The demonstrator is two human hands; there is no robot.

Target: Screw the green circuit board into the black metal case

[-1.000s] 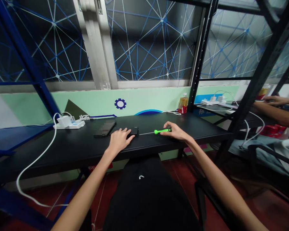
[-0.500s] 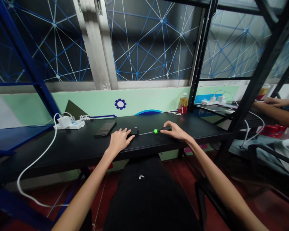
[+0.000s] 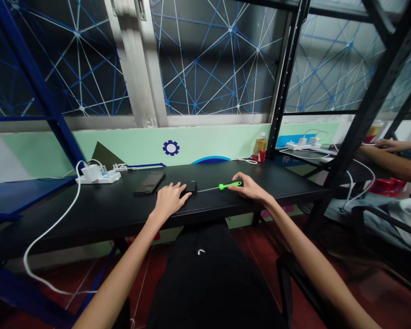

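The rear end of the screwdriver (image 3: 230, 185) is buried under the right hand (image 3: 250, 187), so only the front of its handle shows, and its thin metal shaft is so faint against the dark counter (image 3: 123, 214) that the tip is hard to make out. What shows of the handle is bright green with a dark band at the back. The tool lies low along the counter, its long axis running almost level from right to left, shaft pointing left toward a small black device (image 3: 192, 186). The right fingers are curled shut around the back of the handle. The left hand (image 3: 169, 198) lies flat with its fingers loosely spread, fingertips resting on the near edge of that device and gripping nothing; the device's details cannot be told. Just left of it lies a larger dark phone (image 3: 150, 182), its screen blurred. Farther left sits a white power strip (image 3: 97, 176); at the back right stands a bottle (image 3: 260, 147). A co-worker's hand (image 3: 388, 145) shows at the far right, partly cut off.
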